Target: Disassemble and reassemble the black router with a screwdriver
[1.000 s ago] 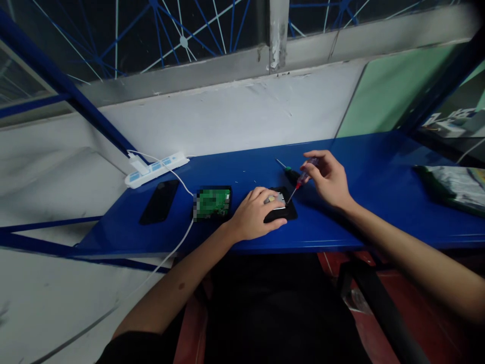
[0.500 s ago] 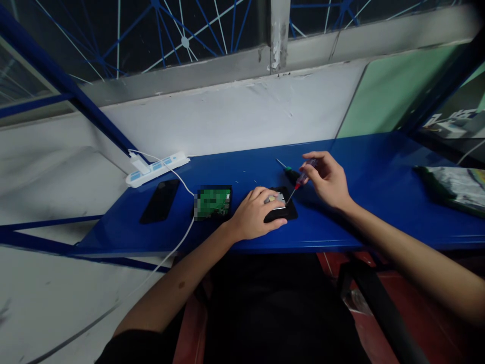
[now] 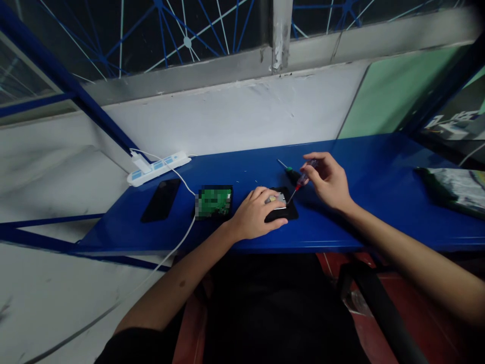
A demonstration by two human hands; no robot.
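Blue worktable [image 3: 364, 212] against a white wall [image 3: 227, 121], windows above it. One person seated, both bare hands at work, held apart from each other.

Left hand [image 3: 255, 215]: laid palm down over a black case [image 3: 292, 212] near the table's front edge, about mid-table. Fingers reach across a silver metal part [image 3: 281, 198] lying in the case; thumb spread away from them along the near side. Whether it grips or only presses, I cannot tell.

Right hand [image 3: 329, 181]: raised to the right of the case, thumb and fingers closed round the clear purplish handle of a red-collared screwdriver [image 3: 300, 182]. The tool slants down and leftward, its tip at the right edge of the metal part; what exactly the tip meets is too small to make out.

Just behind: a second screwdriver [image 3: 291, 174], green and black handle, lying on the tabletop, shaft pointing back toward the wall. A few tiny pale slivers [image 3: 256, 181] to its left.

Left of the left hand, a green circuit board [image 3: 215, 199] in a dark shell, its left end blurred into blocks. Beyond it a black phone [image 3: 161, 200], then a white power strip [image 3: 159, 169] with a plug seated. White cable [image 3: 175, 246] runs past the board and off the front edge. Far right, a shiny package [image 3: 458, 187].
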